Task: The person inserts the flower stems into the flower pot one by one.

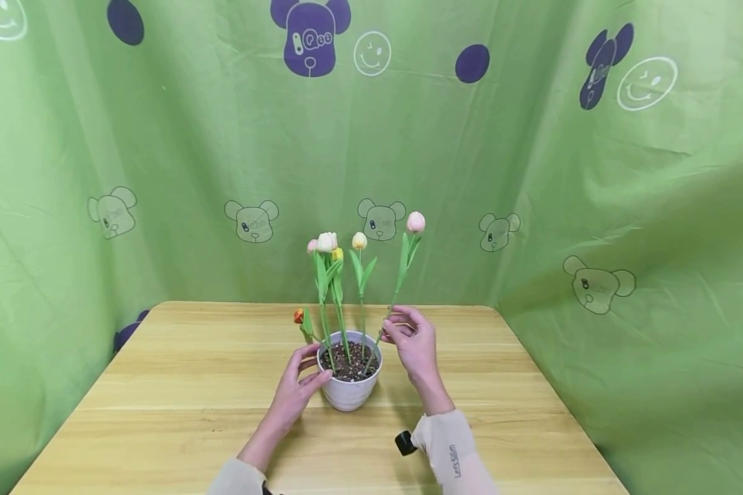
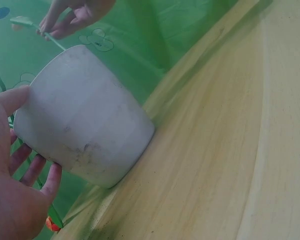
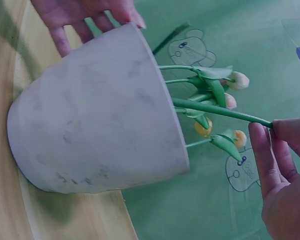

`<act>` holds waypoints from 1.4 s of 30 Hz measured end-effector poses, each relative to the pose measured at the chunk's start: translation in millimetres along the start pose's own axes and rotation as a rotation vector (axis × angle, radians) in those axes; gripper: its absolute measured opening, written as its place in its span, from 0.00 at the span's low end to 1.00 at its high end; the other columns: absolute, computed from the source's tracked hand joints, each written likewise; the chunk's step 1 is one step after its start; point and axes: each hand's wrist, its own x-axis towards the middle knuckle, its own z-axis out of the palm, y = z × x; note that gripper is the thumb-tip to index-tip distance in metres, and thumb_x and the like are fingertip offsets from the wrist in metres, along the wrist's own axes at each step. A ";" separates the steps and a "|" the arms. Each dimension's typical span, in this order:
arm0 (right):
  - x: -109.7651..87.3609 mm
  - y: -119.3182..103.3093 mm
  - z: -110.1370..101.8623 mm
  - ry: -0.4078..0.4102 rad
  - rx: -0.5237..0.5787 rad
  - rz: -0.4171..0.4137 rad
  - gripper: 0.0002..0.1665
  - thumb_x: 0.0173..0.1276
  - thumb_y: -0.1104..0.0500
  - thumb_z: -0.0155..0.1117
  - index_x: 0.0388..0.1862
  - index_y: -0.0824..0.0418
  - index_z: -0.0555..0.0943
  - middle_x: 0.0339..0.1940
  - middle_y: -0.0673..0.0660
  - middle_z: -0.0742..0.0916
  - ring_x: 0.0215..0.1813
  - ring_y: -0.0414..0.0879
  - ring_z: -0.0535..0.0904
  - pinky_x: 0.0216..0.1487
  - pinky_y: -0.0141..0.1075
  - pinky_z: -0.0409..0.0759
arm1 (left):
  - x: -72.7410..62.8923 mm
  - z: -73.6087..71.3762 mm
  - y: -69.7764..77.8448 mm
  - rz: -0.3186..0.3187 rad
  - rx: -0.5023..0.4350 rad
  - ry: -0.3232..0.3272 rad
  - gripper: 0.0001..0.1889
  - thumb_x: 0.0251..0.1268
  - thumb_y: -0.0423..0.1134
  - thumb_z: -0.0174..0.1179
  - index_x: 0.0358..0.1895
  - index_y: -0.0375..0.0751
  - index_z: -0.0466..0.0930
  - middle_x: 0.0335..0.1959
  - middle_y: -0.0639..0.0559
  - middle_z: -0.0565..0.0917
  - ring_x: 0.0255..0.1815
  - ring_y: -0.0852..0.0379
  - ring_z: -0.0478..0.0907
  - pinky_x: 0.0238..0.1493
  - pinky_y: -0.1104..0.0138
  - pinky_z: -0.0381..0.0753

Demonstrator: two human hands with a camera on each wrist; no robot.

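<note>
A white flower pot [image 1: 349,397] full of dark soil [image 1: 351,370] stands on the table. My left hand [image 1: 294,388] holds its left side, thumb near the rim and fingers spread around the wall. The right hand [image 1: 416,344] pinches the green stem [image 3: 225,111] of a pink tulip [image 1: 416,222] between thumb and fingertips. That stem leans to the right, its lower end at the soil. White [image 1: 327,242], yellow [image 1: 337,254] and cream [image 1: 359,240] tulips rise upright from the pot. An orange-red tulip [image 1: 299,316] hangs low beyond the left hand.
The pot is near the middle of a light wooden table [image 1: 179,385]. Green curtains [image 1: 408,144] printed with bears and smiley faces hang behind and on both sides. A black device [image 1: 405,443] sits at the right wrist.
</note>
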 end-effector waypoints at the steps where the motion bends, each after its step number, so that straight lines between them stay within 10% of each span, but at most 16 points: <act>1: -0.3 1.3 1.4 -0.001 -0.003 -0.008 0.23 0.65 0.78 0.66 0.59 0.80 0.75 0.39 0.58 0.85 0.33 0.40 0.86 0.41 0.36 0.92 | 0.0 0.1 0.0 0.002 0.001 -0.001 0.34 0.66 0.36 0.70 0.74 0.43 0.68 0.73 0.38 0.70 0.72 0.38 0.70 0.75 0.47 0.73; 13: -3.6 8.7 14.8 -0.017 -0.087 -0.069 0.22 0.63 0.77 0.69 0.57 0.75 0.80 0.44 0.72 0.85 0.34 0.42 0.85 0.43 0.48 0.92 | -0.9 -0.5 0.7 -0.002 0.026 0.002 0.34 0.66 0.38 0.70 0.74 0.42 0.67 0.73 0.39 0.71 0.71 0.40 0.71 0.72 0.58 0.77; 22: -4.8 11.6 20.5 -0.021 -0.139 -0.090 0.21 0.63 0.77 0.70 0.56 0.76 0.80 0.43 0.73 0.86 0.35 0.41 0.84 0.40 0.36 0.92 | -0.9 0.6 1.4 -0.001 0.011 0.004 0.34 0.66 0.37 0.70 0.73 0.42 0.68 0.73 0.38 0.71 0.71 0.40 0.71 0.72 0.56 0.77; 29: -19.4 -16.2 30.0 -0.066 -0.199 -0.113 0.17 0.63 0.78 0.69 0.52 0.75 0.82 0.41 0.74 0.87 0.36 0.50 0.85 0.42 0.46 0.92 | -1.0 0.5 1.5 0.000 0.014 0.004 0.34 0.66 0.37 0.70 0.73 0.42 0.68 0.73 0.38 0.71 0.71 0.39 0.71 0.73 0.53 0.76; 42: -24.7 -15.7 33.7 -0.123 -0.275 -0.129 0.16 0.64 0.76 0.69 0.52 0.75 0.82 0.40 0.72 0.88 0.38 0.54 0.85 0.38 0.29 0.90 | -1.1 1.3 3.1 -0.029 0.002 0.010 0.35 0.64 0.38 0.71 0.74 0.46 0.68 0.73 0.42 0.71 0.71 0.41 0.71 0.72 0.57 0.77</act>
